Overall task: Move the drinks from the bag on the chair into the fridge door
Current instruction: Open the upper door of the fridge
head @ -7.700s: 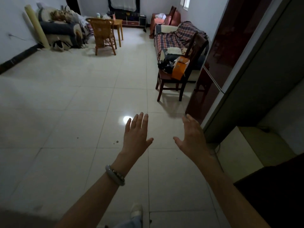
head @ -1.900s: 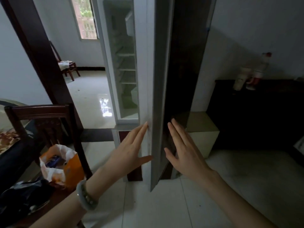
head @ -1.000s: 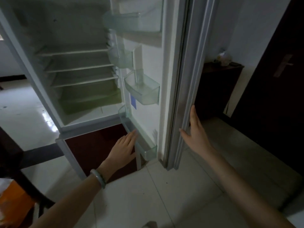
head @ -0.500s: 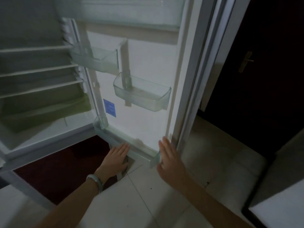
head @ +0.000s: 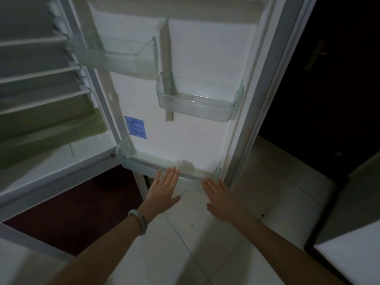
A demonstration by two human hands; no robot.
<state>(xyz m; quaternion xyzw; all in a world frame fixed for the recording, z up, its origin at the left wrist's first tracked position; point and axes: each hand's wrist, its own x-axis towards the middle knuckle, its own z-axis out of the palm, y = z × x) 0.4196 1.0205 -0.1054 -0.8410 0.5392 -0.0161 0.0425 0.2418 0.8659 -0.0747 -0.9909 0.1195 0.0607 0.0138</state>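
The fridge door [head: 195, 48] stands wide open in front of me, its white inner side facing me. It carries clear plastic bins: an upper left bin [head: 115, 56], a middle right bin [head: 197, 103] and a long bottom shelf [head: 148, 165]. None of them holds anything. My left hand [head: 164, 190] is flat and open, its fingertips at the front of the bottom shelf. My right hand [head: 220, 198] is open just below the shelf's right end. The bag, the chair and the drinks are out of view.
The fridge interior [head: 41, 95] with bare white shelves and a greenish drawer lies to the left, above a dark red lower door [head: 67, 210]. A dark door with a handle [head: 314, 56] is at right. A white-topped unit [head: 353, 251] juts in at the lower right. Pale floor tiles [head: 185, 243] lie underfoot.
My view has swung to face the door's inner side squarely. Both hands stay low at the bottom shelf; the right hand has come off the door edge.
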